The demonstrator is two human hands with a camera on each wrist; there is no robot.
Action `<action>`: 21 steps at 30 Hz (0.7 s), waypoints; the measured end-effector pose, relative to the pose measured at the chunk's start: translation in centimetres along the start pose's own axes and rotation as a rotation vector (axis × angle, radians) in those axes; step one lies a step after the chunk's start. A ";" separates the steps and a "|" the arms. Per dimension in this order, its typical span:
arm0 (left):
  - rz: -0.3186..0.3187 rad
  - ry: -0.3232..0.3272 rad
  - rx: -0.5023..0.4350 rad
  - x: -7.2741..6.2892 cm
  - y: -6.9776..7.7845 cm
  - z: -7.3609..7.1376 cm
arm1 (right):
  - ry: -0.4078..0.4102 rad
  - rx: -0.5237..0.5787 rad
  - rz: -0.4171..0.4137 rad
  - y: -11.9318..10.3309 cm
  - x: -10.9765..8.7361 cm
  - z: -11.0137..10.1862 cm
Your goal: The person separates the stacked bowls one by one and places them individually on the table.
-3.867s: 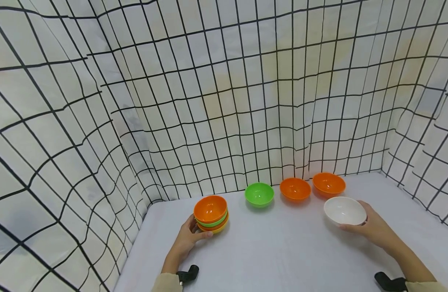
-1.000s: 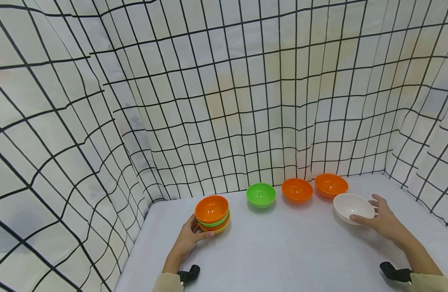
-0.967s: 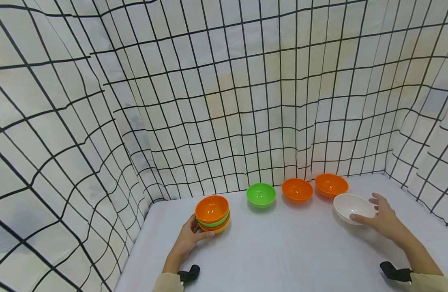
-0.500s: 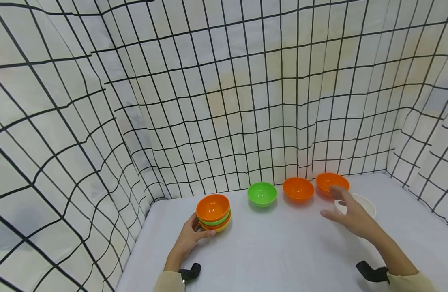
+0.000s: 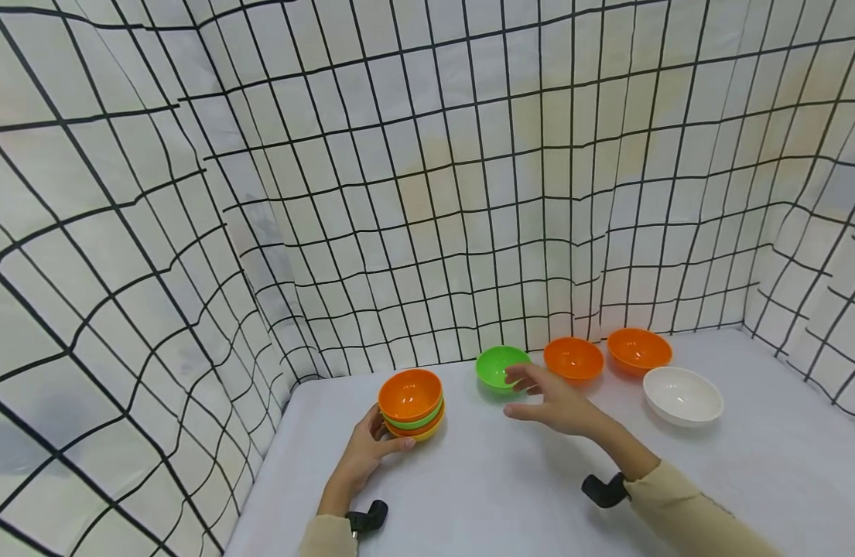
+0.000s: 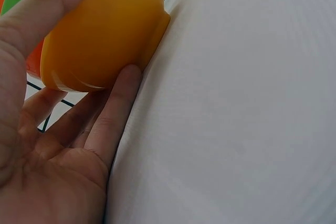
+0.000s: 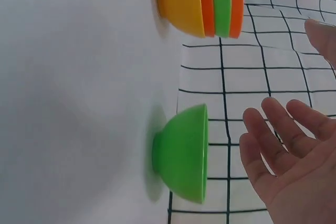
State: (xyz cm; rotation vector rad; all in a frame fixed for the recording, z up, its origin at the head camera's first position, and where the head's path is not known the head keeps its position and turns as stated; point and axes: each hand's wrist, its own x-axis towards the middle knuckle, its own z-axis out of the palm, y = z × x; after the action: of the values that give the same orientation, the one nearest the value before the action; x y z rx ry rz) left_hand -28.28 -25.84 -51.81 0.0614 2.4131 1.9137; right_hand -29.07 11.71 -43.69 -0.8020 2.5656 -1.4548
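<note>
A stack of bowls (image 5: 411, 404) stands on the table at left, an orange one on top, then green, orange and a yellow bowl (image 6: 105, 30) lowest. My left hand (image 5: 363, 452) holds the stack from its left side, thumb in front and fingers round the yellow bowl. My right hand (image 5: 555, 402) holds nothing; its fingers are spread and relaxed above the table. In the head view it overlaps the right side of a single green bowl (image 5: 493, 371). The right wrist view shows the fingers apart from that green bowl (image 7: 184, 153).
Two orange bowls, the nearer-to-centre orange bowl (image 5: 573, 358) and the farther-right orange bowl (image 5: 639, 350), stand along the back edge. A white bowl (image 5: 682, 396) sits in front of them at right. A black-gridded white cloth wall (image 5: 469, 193) rises behind the white table (image 5: 469, 495).
My right hand has let go of the white bowl, which stays at right, and has moved left across the table towards the green bowl. My left hand keeps its hold on the stack.
</note>
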 end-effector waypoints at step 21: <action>-0.004 0.003 0.012 0.1 -0.1 0.0 | -0.169 0.063 -0.009 -1.7 9.0 7.9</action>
State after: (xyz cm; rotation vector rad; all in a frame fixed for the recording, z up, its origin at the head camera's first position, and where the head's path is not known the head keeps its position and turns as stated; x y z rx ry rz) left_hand -28.39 -25.81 -51.90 0.0538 2.4247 1.8996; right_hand -33.56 0.60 -44.95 -0.8876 2.3836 -1.3978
